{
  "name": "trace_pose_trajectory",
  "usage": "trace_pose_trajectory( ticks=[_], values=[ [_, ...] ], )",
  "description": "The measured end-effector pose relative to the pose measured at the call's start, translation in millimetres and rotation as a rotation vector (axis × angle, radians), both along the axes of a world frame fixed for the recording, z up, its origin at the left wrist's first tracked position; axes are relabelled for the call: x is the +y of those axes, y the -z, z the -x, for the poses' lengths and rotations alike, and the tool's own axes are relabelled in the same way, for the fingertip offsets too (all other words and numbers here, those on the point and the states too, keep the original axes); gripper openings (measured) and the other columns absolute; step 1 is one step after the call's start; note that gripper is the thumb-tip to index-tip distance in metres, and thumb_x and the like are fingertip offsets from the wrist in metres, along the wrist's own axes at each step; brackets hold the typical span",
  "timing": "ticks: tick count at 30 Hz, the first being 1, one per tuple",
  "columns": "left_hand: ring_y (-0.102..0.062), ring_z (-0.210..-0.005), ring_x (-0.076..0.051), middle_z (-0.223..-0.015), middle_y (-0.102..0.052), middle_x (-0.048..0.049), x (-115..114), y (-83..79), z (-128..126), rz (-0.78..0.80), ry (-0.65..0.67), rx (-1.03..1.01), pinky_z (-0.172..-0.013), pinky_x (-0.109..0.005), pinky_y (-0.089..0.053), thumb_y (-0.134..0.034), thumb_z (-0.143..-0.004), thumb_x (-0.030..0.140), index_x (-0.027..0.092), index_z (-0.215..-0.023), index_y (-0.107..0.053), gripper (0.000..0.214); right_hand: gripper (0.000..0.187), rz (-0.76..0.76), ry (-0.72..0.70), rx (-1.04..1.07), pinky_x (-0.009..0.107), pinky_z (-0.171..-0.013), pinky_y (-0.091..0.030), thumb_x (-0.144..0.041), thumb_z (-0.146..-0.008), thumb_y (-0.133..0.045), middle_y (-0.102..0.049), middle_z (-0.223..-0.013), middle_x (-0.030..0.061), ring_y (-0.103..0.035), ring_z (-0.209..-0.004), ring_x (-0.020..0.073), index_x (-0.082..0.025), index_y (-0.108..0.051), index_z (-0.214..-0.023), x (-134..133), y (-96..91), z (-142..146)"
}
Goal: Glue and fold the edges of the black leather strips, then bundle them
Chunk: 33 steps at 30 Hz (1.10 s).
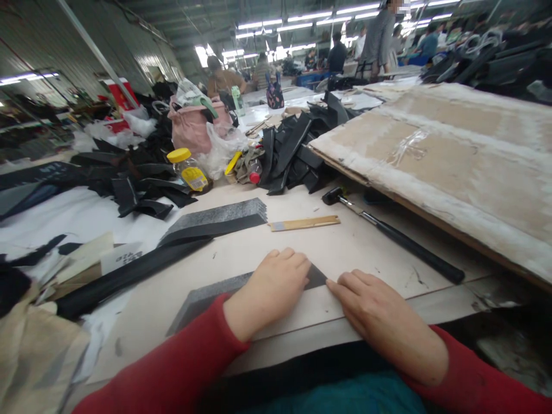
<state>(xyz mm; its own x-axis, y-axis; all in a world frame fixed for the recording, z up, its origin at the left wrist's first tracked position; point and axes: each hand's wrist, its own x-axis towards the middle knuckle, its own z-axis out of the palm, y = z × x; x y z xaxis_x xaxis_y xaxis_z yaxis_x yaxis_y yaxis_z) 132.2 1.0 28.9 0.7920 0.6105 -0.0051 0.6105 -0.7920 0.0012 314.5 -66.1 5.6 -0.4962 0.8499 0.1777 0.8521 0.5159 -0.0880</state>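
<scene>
A grey felt-like strip [202, 299] lies along the near edge of the pale worktable [345, 247]. My left hand [271, 287] rests on top of its right end, fingers curled down and pressing it flat. My right hand [383, 322] lies flat beside it, fingers stretched toward the strip's dark pointed tip [319, 279] and touching it. Both arms wear red sleeves. Neither hand grips anything.
A black hammer [388, 230] and a wooden ruler [304, 223] lie past my hands. A stack of grey strips [219, 218] sits to the left, a large cardboard board [452, 155] to the right. Black cut pieces [293, 149], a yellow-capped jar [187, 169] and a pink bag [192, 126] crowd the back. People work farther off.
</scene>
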Motion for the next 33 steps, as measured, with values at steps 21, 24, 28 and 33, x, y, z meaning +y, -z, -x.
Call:
trace_pose_trajectory(
  ticks=[21,24,28,33],
  values=[
    [-0.044,-0.107,-0.021,-0.118,-0.050,-0.0050,10,22.3,22,0.111,-0.155,-0.318,-0.089,-0.037,-0.039,-0.059,-0.078,0.043,0.022,-0.116,-0.049,0.044,0.025,1.018,0.141,0.410,0.019,-0.038,-0.028,-0.040,-0.077,-0.050,-0.048,-0.051,-0.0048,-0.038,-0.041,0.0061,-0.015,-0.055,-0.073,85,-28.2,10],
    [-0.047,-0.100,-0.020,-0.108,-0.054,-0.0037,13,23.0,23,0.132,-0.161,-0.366,-0.086,-0.034,-0.041,-0.060,-0.079,0.038,0.021,-0.106,-0.054,0.033,0.025,0.914,0.165,0.371,0.020,-0.041,-0.029,-0.041,-0.076,-0.051,-0.050,-0.054,-0.0042,-0.040,-0.044,0.0071,-0.016,-0.054,-0.074,83,-28.6,8],
    [-0.052,-0.091,-0.017,-0.095,-0.058,-0.0028,23,27.5,21,0.188,-0.179,-0.430,-0.082,-0.029,-0.043,-0.053,-0.083,0.022,0.018,-0.096,-0.059,0.015,0.028,0.869,0.154,0.288,0.021,-0.043,-0.031,-0.043,-0.079,-0.046,-0.050,-0.055,-0.0034,-0.042,-0.046,0.0085,-0.016,-0.054,-0.074,85,-29.1,-6],
    [-0.054,-0.089,-0.016,-0.093,-0.060,-0.0024,34,33.9,14,0.200,-0.158,-0.490,-0.081,-0.028,-0.043,-0.051,-0.080,0.015,0.018,-0.097,-0.060,0.020,0.024,0.597,-0.007,0.217,0.026,-0.067,-0.042,-0.030,-0.081,-0.045,-0.063,-0.077,0.0032,-0.055,-0.071,0.0148,-0.015,-0.063,-0.085,97,-28.2,-15]
  ],
)
